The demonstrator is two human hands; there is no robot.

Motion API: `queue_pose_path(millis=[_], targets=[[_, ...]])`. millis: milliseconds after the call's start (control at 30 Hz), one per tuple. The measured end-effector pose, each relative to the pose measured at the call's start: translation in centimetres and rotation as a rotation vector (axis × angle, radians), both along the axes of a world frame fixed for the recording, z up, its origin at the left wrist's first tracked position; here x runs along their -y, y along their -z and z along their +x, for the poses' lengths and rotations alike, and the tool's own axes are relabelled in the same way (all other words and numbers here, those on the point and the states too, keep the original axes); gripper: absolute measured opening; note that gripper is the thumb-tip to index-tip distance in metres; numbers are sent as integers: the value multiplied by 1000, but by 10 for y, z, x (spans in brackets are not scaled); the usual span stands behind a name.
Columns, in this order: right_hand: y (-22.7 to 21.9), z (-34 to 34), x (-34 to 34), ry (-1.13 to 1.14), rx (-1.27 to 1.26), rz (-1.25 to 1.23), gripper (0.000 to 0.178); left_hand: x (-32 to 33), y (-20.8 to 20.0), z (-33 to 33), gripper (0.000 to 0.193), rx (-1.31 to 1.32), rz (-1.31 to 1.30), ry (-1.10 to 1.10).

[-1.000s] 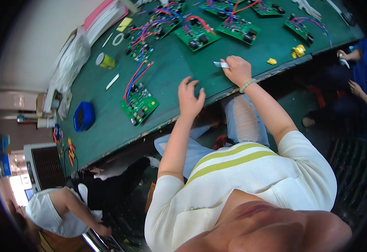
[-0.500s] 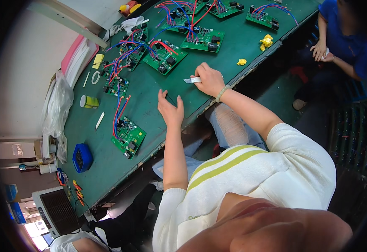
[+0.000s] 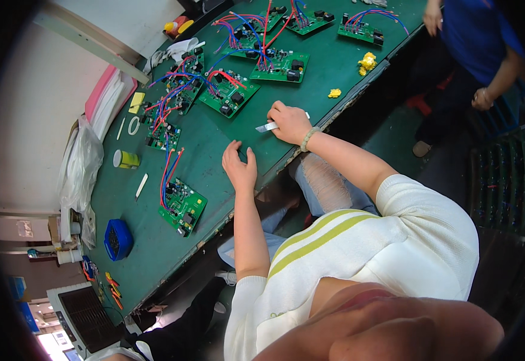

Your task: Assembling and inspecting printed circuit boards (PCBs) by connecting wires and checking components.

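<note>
Near the middle of the front edge of the green counter [image 3: 148,259], the person's right hand [image 3: 289,122] is closed around a slim white tool [image 3: 267,127], its grey slanted tip protruding from the finger side and directed left over the work surface. Left hand [image 3: 238,168] is positioned just beside it, also near the front edge, thumb and fingers apart and slightly curled; contact between this hand and the counter cannot be confirmed. Nearest to the left hand on its left, close to the front edge, lies one green circuit board [image 3: 182,207] with red and blue wires extending toward the rear. Beyond both hands, a second circuit board [image 3: 229,93] lies flat, with further wired boards grouped behind and beside it. Right of the right hand, two yellow lumps, one small [image 3: 334,93] and one larger [image 3: 368,63], rest near the front edge. Toward the left end are noted a green-and-white can [image 3: 126,159], a white strip [image 3: 141,186] with a dark tip, and a blue container [image 3: 118,239] holding small dark pieces. Orange-handled pliers [image 3: 113,289] lie near the front left corner. Off the counter's right side, a co-worker in blue clothing [image 3: 473,42] is present.
</note>
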State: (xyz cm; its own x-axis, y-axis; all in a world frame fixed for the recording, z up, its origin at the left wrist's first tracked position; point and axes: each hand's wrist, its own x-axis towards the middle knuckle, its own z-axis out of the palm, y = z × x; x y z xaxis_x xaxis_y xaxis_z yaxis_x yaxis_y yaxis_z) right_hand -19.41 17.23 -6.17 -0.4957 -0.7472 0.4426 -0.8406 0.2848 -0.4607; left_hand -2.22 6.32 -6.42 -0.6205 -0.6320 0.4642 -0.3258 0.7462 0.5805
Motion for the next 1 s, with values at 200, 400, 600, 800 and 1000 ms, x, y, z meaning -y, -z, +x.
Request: queue_pose_path(millis=[200,400,600,800,1000], targets=[[1,4,0,25,8,-160,14,4,8,3,19,-4,2,-1],[2,6,4,4,14,-113,11,6,7,6,18,-28,28,4],[-1,3,0,-8,19,-196,9,5,7,4,16,-30,10,-1],[-39,-65,-37,158,-219,-252,15,7,10,5,14,-56,100,1],[-73,-274,-86,682,-313,59,34,10,8,-2,10,-98,98,-13]])
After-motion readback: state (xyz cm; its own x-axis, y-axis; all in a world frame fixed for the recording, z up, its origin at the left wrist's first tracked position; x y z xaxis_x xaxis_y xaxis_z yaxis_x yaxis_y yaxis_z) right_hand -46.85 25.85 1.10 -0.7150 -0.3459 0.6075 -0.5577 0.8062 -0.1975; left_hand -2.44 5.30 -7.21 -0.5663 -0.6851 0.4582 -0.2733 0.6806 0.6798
